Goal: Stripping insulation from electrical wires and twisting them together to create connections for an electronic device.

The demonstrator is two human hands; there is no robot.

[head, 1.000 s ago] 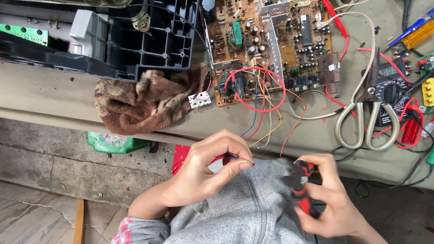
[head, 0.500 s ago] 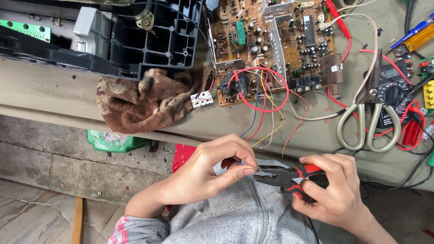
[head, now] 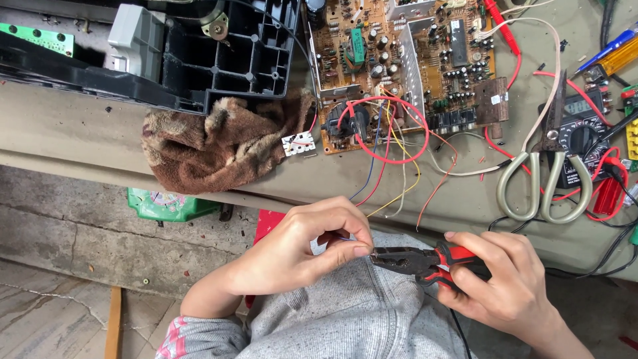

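My left hand [head: 299,249] hung over my lap, its fingers [head: 352,247] pinched narrow on a thin wire end [head: 337,234] that was too small and too covered for me to make out fully. My right hand [head: 498,286] was wrapped around the red-and-black handles of the pliers [head: 415,260], fingers closed tight on the grips. The dark nose of the pliers pointed left and met the tips of my left thumb and forefinger, so the wire end sat right at the contact between tool and fingertips, just above my grey sweater [head: 359,319].

Several thin wires [head: 385,179], blue, red, yellow and white, trailed down from the circuit board [head: 405,66] over the desk [head: 80,133] edge toward my left hand. The board lay flat on the desk, a loop of red wire curling over its near edge. Left of it a brown rag [head: 219,143] was bunched up, touching a black plastic chassis [head: 219,53] behind it. A small white connector block [head: 298,144] lay between rag and board. To the right, scissors with pale green handles [head: 545,179] lay well apart from my hands, next to a multimeter [head: 578,143] with red leads. Below the desk edge a green object [head: 169,205] sat on a ledge.
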